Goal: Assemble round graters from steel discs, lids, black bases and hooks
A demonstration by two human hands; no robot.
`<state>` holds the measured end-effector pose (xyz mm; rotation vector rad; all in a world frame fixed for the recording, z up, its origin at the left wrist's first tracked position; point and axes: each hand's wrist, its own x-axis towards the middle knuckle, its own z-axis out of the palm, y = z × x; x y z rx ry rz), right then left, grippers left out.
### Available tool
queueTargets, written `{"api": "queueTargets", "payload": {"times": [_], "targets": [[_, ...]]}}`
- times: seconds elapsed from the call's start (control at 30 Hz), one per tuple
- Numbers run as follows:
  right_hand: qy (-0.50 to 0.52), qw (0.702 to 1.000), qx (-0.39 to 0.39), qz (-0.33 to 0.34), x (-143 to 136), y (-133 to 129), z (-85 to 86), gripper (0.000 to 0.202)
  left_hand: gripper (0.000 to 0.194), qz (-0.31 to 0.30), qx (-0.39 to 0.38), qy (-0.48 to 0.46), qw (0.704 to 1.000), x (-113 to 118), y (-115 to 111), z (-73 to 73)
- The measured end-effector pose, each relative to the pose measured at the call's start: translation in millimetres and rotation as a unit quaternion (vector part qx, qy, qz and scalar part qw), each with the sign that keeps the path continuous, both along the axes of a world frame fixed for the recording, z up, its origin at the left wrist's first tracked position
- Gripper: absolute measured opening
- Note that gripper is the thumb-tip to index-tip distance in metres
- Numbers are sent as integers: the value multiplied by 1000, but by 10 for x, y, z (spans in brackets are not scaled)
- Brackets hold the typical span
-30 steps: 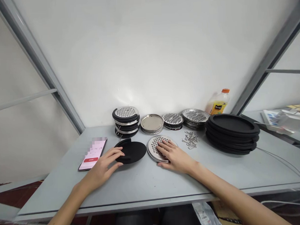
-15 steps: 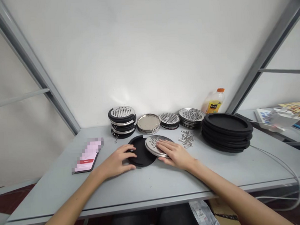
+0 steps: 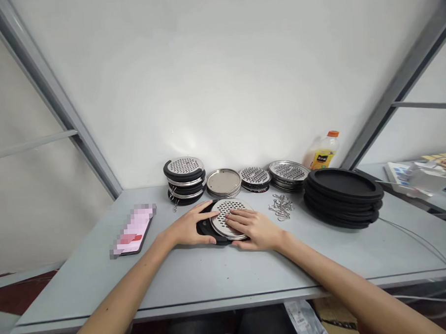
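A silver grater disc (image 3: 228,206) with rows of holes lies over a round black holder (image 3: 207,228) at the middle of the table. My left hand (image 3: 188,226) spans the holder's left side, its fingers at the back, its thumb at the front edge, and one finger reaching the disc's rim. The fingers of my right hand (image 3: 253,227) rest across the disc's top, with the thumb at its front edge, gripping it. Much of the holder is hidden under the disc. Whether the disc is seated in it, I cannot tell.
Behind stand stacks of assembled graters (image 3: 185,166), plain metal discs (image 3: 223,180), spiked discs (image 3: 255,174) and grater discs (image 3: 288,171). To the right are metal clips (image 3: 282,206), black holders (image 3: 343,196) and a bottle (image 3: 325,150). A phone (image 3: 135,230) lies left.
My right hand has shifted the grater disc leftward, so it now covers most of the black holder. My left hand has come farther over the holder, up to the disc's rim.
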<state>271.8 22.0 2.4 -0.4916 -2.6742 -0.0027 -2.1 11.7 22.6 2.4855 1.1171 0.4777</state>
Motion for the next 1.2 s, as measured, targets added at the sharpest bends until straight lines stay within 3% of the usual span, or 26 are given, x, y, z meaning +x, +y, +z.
{"api": "queueTargets", "payload": {"times": [0.17,0.3,0.43,0.63,1.0,1.2], "targets": [[15,999,-32,3,20,43,120,48,79,9,-1,-33,999,-24,-24,-56],[80,993,-47,-75,39,182,236,39,74,13,19,-52,998,-51,-17,-64],[128,981,-76,-122,14,287,193,39,72,24,43,-41,998,-82,-22,-51],[90,988,-106,-68,-32,291,18,46,77,26,26,-50,998,-98,-46,-71],[31,991,-112,-64,-123,279,75,47,77,19,14,-84,996,-103,-22,-133],[61,990,-109,-61,-295,203,-7,47,76,34,20,-122,992,-79,-13,-166]]}}
